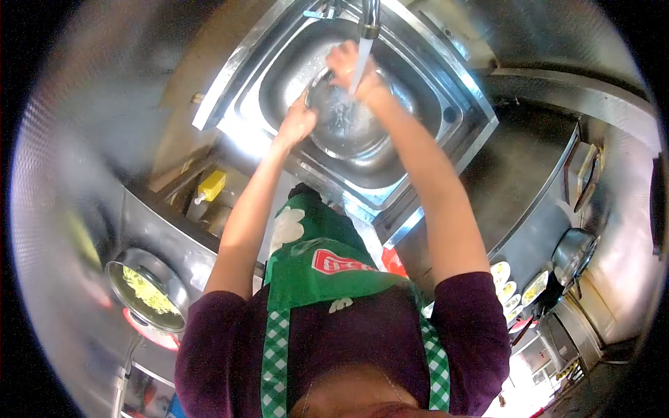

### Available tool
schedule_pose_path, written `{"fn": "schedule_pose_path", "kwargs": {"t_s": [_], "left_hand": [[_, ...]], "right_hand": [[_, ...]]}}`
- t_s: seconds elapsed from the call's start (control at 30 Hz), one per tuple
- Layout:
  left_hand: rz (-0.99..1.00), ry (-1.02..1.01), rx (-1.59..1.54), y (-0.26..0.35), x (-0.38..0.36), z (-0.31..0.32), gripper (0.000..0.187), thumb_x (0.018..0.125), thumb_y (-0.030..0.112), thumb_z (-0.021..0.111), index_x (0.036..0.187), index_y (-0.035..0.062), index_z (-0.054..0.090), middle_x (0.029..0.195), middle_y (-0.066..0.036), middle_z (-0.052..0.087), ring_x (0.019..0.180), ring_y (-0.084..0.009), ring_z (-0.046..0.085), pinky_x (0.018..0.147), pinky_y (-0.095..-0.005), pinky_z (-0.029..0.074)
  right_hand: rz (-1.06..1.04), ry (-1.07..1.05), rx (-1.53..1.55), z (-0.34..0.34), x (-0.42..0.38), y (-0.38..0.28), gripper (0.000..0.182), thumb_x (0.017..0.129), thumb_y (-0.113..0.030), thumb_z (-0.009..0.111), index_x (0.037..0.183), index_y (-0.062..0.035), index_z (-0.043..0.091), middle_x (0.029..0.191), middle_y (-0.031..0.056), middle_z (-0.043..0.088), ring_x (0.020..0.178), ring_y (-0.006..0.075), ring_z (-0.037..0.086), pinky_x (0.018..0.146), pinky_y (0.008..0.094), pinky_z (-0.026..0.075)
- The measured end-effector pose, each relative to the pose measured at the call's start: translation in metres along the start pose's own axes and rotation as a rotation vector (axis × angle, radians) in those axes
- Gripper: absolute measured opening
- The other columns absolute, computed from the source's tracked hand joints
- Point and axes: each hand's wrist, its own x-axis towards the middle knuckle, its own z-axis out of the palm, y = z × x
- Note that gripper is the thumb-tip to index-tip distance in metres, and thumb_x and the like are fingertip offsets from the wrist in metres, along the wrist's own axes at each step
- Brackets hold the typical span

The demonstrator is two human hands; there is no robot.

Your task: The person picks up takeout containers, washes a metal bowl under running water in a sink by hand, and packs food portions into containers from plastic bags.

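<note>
A shiny round metal bowl point(343, 143) with water in it is tilted inside the stainless-steel sink point(279, 73). My left hand point(298, 123) is closed on the bowl's left rim, thumb toward me. Water streams from the tap point(370, 21) past my right hand point(352, 68) into the bowl. That hand lies at the bowl's far side with its fingers somewhat spread and slightly blurred; I see nothing held in it.
A yellow bottle point(211, 186) stands left of the sink. Further left, a pan point(182, 285) holds pale green chopped food. On the right are a metal counter point(516, 164), several small dishes of food point(503, 273) and a dark pot point(573, 254).
</note>
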Motion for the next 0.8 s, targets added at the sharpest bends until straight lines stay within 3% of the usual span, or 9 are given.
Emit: {"fn": "schedule_pose_path", "kwargs": {"t_s": [0.07,0.17,0.23,0.4,0.47,0.57,0.7,0.73,0.8], "left_hand": [[-0.087,0.078,-0.053,0.033,-0.019,-0.003,0.063,0.066,-0.001,0.038,0.129,0.0071,0.030,0.117,-0.021,0.046,0.112,-0.0263,0.042,0.095,-0.0283,0.029],[0.243,0.298,-0.140,0.017,-0.015,0.007,0.065,0.065,-0.003,0.037,0.129,0.0064,0.029,0.122,-0.020,0.041,0.115,-0.0259,0.040,0.097,-0.0283,0.027],[0.318,0.317,-0.197,0.007,-0.007,0.021,0.067,0.063,-0.006,0.035,0.129,0.0055,0.028,0.128,-0.020,0.033,0.120,-0.0280,0.033,0.100,-0.0308,0.022],[0.430,0.453,-0.134,0.007,0.000,0.064,0.068,0.064,-0.009,0.034,0.130,0.0063,0.026,0.127,-0.019,0.033,0.120,-0.0293,0.030,0.101,-0.0338,0.021],[0.395,0.380,-0.137,0.017,-0.002,0.055,0.068,0.065,-0.010,0.034,0.130,0.0086,0.027,0.124,-0.019,0.034,0.118,-0.0299,0.033,0.100,-0.0338,0.023],[0.416,0.158,0.147,0.013,0.002,0.041,0.069,0.065,-0.008,0.035,0.131,0.0111,0.027,0.123,-0.021,0.038,0.117,-0.0301,0.036,0.098,-0.0315,0.026],[0.249,0.147,-0.015,-0.002,0.016,0.056,0.068,0.066,-0.003,0.037,0.131,0.0114,0.026,0.120,-0.023,0.042,0.114,-0.0307,0.040,0.095,-0.0312,0.029],[0.239,0.153,-0.085,-0.013,0.026,0.058,0.068,0.066,-0.002,0.037,0.131,0.0114,0.026,0.120,-0.023,0.042,0.113,-0.0310,0.041,0.095,-0.0313,0.030],[0.158,0.080,-0.221,-0.003,0.023,0.054,0.066,0.067,0.000,0.038,0.131,0.0111,0.028,0.120,-0.023,0.043,0.114,-0.0290,0.040,0.094,-0.0311,0.029]], "right_hand": [[0.396,0.077,0.187,0.011,-0.015,0.026,0.045,0.057,-0.039,0.069,0.090,-0.0101,0.058,0.084,0.0087,0.056,0.083,0.0250,0.051,0.072,0.0364,0.041],[1.141,0.230,0.641,0.036,-0.066,0.008,0.052,0.065,-0.038,0.067,0.098,0.0007,0.056,0.087,0.0151,0.060,0.085,0.0279,0.055,0.077,0.0382,0.042],[1.352,0.623,1.348,0.122,-0.101,-0.024,0.035,0.071,-0.031,0.062,0.094,-0.0045,0.056,0.087,0.0077,0.060,0.075,0.0220,0.058,0.062,0.0370,0.045],[1.756,0.677,2.112,0.099,-0.096,-0.102,0.038,0.070,-0.026,0.065,0.099,-0.0034,0.055,0.092,0.0091,0.057,0.079,0.0196,0.057,0.070,0.0354,0.047],[1.515,0.513,1.561,0.138,-0.118,-0.047,0.053,0.068,-0.027,0.068,0.109,0.0002,0.048,0.093,0.0125,0.057,0.081,0.0233,0.057,0.073,0.0364,0.046],[0.944,0.404,0.455,0.045,-0.122,0.032,0.082,0.056,-0.037,0.074,0.116,0.0047,0.037,0.110,0.0215,0.047,0.100,0.0353,0.047,0.087,0.0393,0.037],[0.504,0.152,0.082,0.022,-0.109,0.046,0.053,0.073,-0.021,0.057,0.118,-0.0001,0.037,0.111,0.0185,0.045,0.095,0.0359,0.046,0.080,0.0408,0.039],[0.517,-0.131,0.377,-0.003,-0.103,0.034,0.043,0.074,-0.016,0.050,0.114,-0.0033,0.042,0.116,0.0140,0.042,0.099,0.0323,0.045,0.079,0.0398,0.040],[0.172,-0.011,-0.005,0.017,-0.113,0.029,0.042,0.073,-0.015,0.050,0.113,-0.0052,0.044,0.118,0.0117,0.041,0.100,0.0307,0.045,0.077,0.0399,0.040]]}}
